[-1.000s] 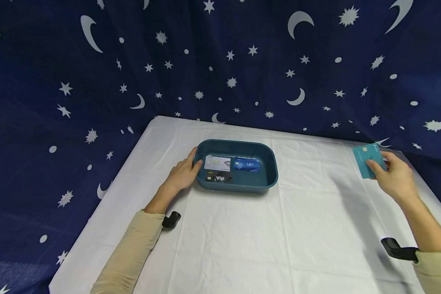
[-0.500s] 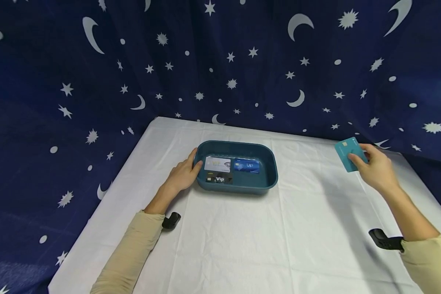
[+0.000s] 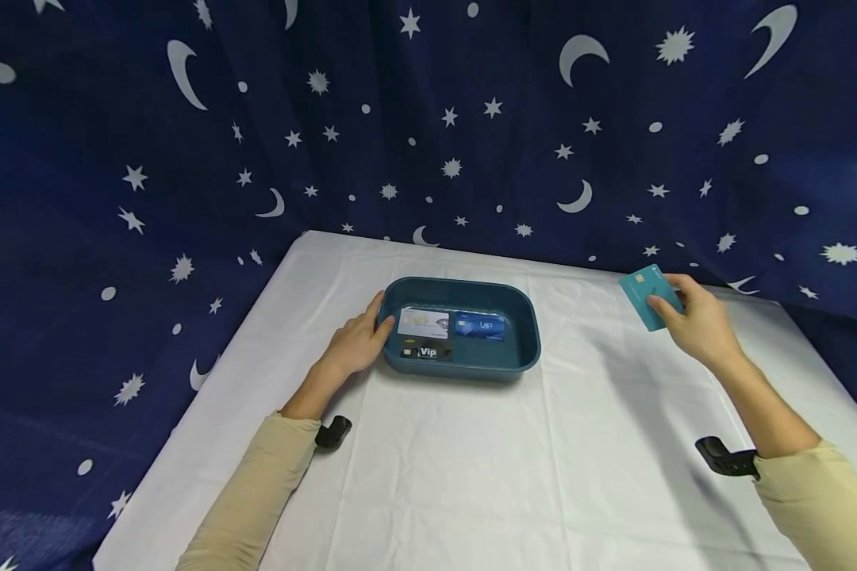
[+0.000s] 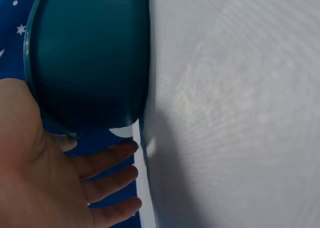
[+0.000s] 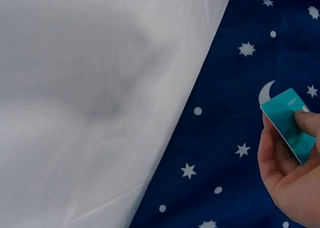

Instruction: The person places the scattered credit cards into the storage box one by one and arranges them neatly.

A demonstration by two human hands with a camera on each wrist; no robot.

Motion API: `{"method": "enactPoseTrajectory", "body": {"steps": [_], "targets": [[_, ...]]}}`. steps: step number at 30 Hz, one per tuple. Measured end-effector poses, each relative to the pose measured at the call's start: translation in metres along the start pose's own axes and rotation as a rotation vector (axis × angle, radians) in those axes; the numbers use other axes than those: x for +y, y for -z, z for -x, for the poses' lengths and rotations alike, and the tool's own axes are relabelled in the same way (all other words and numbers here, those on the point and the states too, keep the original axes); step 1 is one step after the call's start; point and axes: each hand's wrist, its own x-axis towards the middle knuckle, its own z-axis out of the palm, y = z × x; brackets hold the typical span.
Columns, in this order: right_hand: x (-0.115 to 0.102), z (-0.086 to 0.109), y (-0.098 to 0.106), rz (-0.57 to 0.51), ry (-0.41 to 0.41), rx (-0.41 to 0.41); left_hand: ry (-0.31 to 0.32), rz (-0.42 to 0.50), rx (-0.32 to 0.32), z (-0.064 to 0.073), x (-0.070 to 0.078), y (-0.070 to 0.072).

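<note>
A dark teal plastic tub (image 3: pixel 471 369) stands on the white cloth. My left hand (image 3: pixel 353 342) holds its left end, the thumb over the rim and a finger along the outside; in the left wrist view the other fingers reach out beside the tub. Inside the tub lie a white VIP card (image 3: pixel 423 325), a blue VIP card (image 3: pixel 482 326) and a black Vip card (image 3: pixel 426 350). Well right of the tub, my right hand (image 3: pixel 701 323) pinches a turquoise bank card (image 3: pixel 640 295) above the cloth, thumb on its face, as the right wrist view also shows.
The white cloth (image 3: pixel 464 476) covers the table. A dark blue curtain (image 3: pixel 371 159) with moons and stars hangs behind the table and along its left side. Black wrist cameras (image 3: pixel 333 433) sit at both wrists.
My right hand has moved left toward the tub, carrying the turquoise bank card. The left hand and the tub keep their places; the head view has shifted slightly.
</note>
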Motion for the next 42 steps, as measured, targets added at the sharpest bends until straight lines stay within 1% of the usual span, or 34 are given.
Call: {"method": "enactPoseTrajectory", "body": {"steps": [4,10,16,23,29,37,42], "targets": [[-0.004,-0.002,-0.003,-0.001,0.021,-0.001,0.000,0.000,0.003,0.000,0.000,-0.001],[-0.013,-0.004,-0.009,-0.021,0.036,-0.044,0.006,0.006,0.001,0.001,0.001,0.000],[-0.024,-0.006,-0.014,-0.050,0.068,-0.048,0.000,0.008,0.005,0.002,0.000,0.000],[-0.034,-0.008,-0.020,-0.081,0.071,-0.082,-0.004,0.006,0.000,0.002,0.001,0.001],[-0.041,-0.011,-0.024,-0.104,0.062,-0.096,-0.001,0.001,0.002,0.001,0.001,0.000],[-0.053,-0.014,-0.029,-0.141,0.083,-0.133,0.004,0.000,0.006,0.001,0.001,0.000],[-0.058,-0.016,-0.033,-0.159,0.118,-0.139,0.007,0.001,0.003,0.001,0.001,0.000]]}}
